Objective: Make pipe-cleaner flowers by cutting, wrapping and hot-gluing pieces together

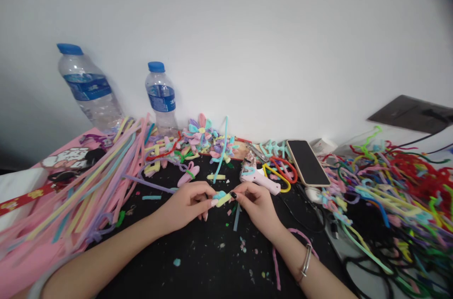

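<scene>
A small pipe-cleaner piece [222,200], pale yellow with some light blue, is pinched between my two hands over the black work surface [198,252]. My left hand [191,201] grips its left end with thumb and fingers closed. From the other side, my right hand [253,202] pinches the right end. Just below the right fingertips lies a grey-blue strip [237,218]. Behind the hands are a short yellow piece [215,177], an upright-leaning turquoise pipe cleaner [222,148] and a pale pink glue gun [260,178].
Long pastel pipe cleaners [106,171] are heaped on the left, near two plastic bottles [90,87] by the wall. Pipe-cleaner flowers [201,130] lie at the back. A phone [308,163] sits right of the glue gun. Tangled coloured pipe cleaners [399,195] and black cables [371,261] cover the right side.
</scene>
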{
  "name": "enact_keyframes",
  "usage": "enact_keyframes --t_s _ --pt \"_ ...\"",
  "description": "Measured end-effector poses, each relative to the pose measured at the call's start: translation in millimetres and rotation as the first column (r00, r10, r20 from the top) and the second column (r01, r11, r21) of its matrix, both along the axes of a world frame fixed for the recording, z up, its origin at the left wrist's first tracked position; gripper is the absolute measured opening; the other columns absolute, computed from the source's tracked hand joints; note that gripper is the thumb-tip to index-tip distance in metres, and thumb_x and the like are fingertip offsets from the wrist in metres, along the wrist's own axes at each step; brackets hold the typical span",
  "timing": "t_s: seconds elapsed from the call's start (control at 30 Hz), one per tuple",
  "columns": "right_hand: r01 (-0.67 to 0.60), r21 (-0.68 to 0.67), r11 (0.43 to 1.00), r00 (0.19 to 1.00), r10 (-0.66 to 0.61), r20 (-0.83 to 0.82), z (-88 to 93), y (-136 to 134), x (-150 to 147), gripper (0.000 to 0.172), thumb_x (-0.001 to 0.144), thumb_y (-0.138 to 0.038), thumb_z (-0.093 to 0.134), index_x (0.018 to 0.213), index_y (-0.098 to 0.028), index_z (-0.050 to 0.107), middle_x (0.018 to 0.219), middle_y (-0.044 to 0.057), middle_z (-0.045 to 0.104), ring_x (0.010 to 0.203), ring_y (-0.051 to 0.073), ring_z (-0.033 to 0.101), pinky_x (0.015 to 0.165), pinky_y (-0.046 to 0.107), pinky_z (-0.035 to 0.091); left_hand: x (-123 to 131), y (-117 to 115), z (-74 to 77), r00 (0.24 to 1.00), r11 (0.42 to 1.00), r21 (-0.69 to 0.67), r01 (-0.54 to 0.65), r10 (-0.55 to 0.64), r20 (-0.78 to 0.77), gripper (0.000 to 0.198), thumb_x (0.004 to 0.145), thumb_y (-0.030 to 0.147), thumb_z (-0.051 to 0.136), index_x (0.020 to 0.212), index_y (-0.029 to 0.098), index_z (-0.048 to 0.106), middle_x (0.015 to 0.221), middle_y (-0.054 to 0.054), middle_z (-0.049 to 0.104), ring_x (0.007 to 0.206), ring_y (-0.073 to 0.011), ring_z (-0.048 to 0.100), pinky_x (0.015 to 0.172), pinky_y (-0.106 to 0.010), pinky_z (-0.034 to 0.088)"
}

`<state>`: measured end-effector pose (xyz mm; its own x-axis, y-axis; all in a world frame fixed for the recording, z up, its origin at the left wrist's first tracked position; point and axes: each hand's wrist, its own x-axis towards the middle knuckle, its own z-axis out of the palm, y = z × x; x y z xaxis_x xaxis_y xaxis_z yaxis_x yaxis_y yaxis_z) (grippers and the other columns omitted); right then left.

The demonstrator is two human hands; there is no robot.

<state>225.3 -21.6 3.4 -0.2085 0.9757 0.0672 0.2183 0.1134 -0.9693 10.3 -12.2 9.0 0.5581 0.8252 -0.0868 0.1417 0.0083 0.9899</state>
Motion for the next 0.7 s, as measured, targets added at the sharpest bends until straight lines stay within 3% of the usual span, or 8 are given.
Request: enact_keyframes --t_s 0.33,0.5,0.7 --pt "-0.048 0.113 0.992 0.977 0.023 0.212 -5.7 0.3 2.5 0.011 0.086 -0.024 0.055 0.078 -0.02 0.062 0.066 0.0 0.06 0.057 0.014 0.056 0.053 0.025 0.041 1.6 1.4 -0.8 0.996 0.997 -0.012 -0.081 0.081 -0.024 0.012 0.08 0.028 0.06 0.077 0.017 0.057 0.06 0.005 0.054 0.051 -0.012 0.058 0.053 -0.025 0.048" --pt "-0.116 0.225 0.967 0.938 0.032 0.346 0.2 -0.4 1.9 0.011 0.087 -0.018 0.051 0.08 -0.02 0.058 0.067 -0.001 0.055 0.058 0.013 0.049 0.055 0.024 0.036 2.0 1.7 0.3 0.995 0.996 -0.015 -0.091 0.09 -0.039 0.013 0.08 0.029 0.058 0.077 0.017 0.056 0.058 0.005 0.053 0.05 -0.012 0.058 0.051 -0.024 0.048" --pt "-0.085 0.349 0.933 0.93 -0.052 0.364 1.2 3.4 3.3 0.015 0.09 -0.016 0.046 0.078 -0.02 0.053 0.073 0.0 0.054 0.066 0.015 0.049 0.061 0.025 0.036 -2.2 4.8 -3.9 0.98 0.979 0.066 -0.192 0.195 -0.044 0.024 0.088 0.037 0.052 0.093 0.015 0.06 0.053 0.004 0.056 0.044 -0.0119 0.054 0.046 -0.023 0.045"
